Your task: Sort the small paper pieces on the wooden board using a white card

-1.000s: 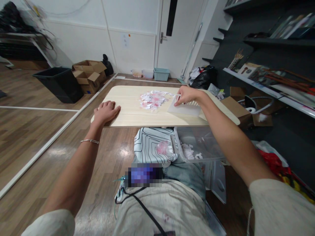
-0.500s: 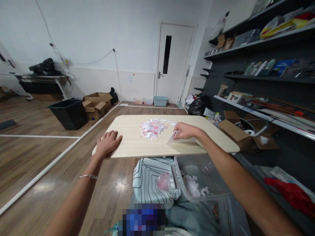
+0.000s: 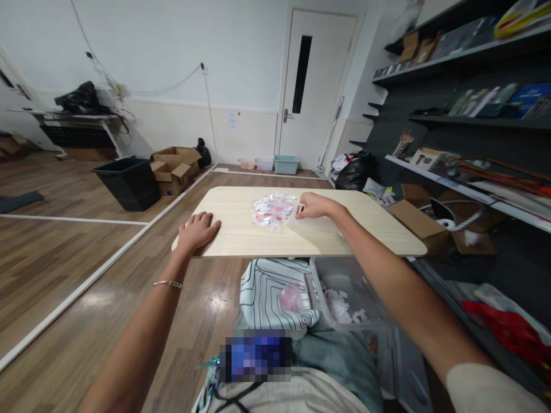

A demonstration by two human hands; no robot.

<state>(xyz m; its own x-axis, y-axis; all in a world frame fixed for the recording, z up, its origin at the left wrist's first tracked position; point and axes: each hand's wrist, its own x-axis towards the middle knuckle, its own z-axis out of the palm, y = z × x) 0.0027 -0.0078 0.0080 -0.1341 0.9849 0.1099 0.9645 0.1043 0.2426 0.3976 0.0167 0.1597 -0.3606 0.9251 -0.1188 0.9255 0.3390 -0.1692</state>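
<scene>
My left hand point(image 3: 198, 231) lies flat with its fingers out on the left end of a pale wooden table point(image 3: 241, 244). My right hand point(image 3: 317, 206) is closed round the looped edge of a clear flat plastic scraper point(image 3: 314, 225), whose see-through blade is hard to make out against the wood. Just left of this hand lies a loose pile of small white and pink pieces point(image 3: 272, 210), thin like paper or plastic scraps. The scraper is beside the pile; I cannot tell if they touch.
Below the table are a clear plastic bin point(image 3: 350, 325) with white scraps and a striped cloth point(image 3: 262, 298) bearing a pink clump point(image 3: 291, 297). A blurred-out phone-like thing point(image 3: 258, 355) lies on my lap. Shelves point(image 3: 465, 123) and an open carton point(image 3: 419, 221) stand to the right.
My right hand with the scraper has moved a little left and away from me, closer to the pile. My left hand stays on the table; the camera has tilted down slightly.
</scene>
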